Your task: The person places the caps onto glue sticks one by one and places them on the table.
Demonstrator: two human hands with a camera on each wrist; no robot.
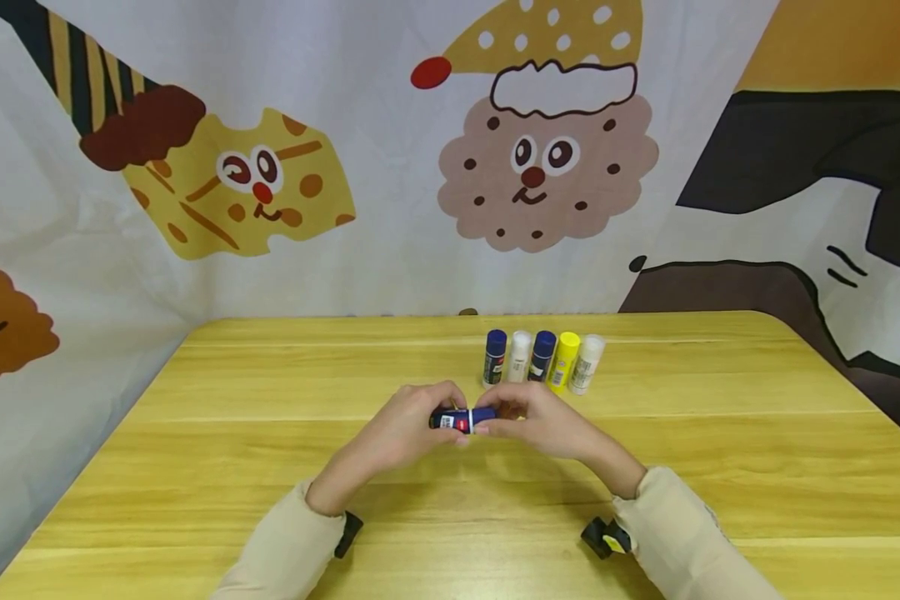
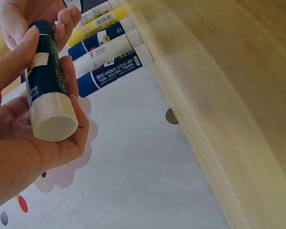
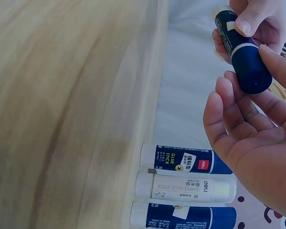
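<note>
A dark blue glue stick (image 1: pixel 450 421) lies level between the two hands, held above the table. My left hand (image 1: pixel 405 427) grips its labelled body, thumb on the near side. At the other end, my right hand (image 1: pixel 546 421) pinches the blue cap (image 3: pixel 251 71) between thumb and fingers. The cap sits on the body, with a white band where they meet. In the left wrist view the white base of the glue stick (image 2: pixel 48 71) points toward the camera. The fingers partly cover the label.
Behind the hands several glue sticks stand upright in a row: a blue one (image 1: pixel 496 357), a white one (image 1: pixel 519 357), another blue one (image 1: pixel 542 354), a yellow one (image 1: pixel 565 358) and a white one (image 1: pixel 587 364). A printed cloth (image 1: pixel 390 275) hangs behind the wooden table (image 1: pixel 270 375).
</note>
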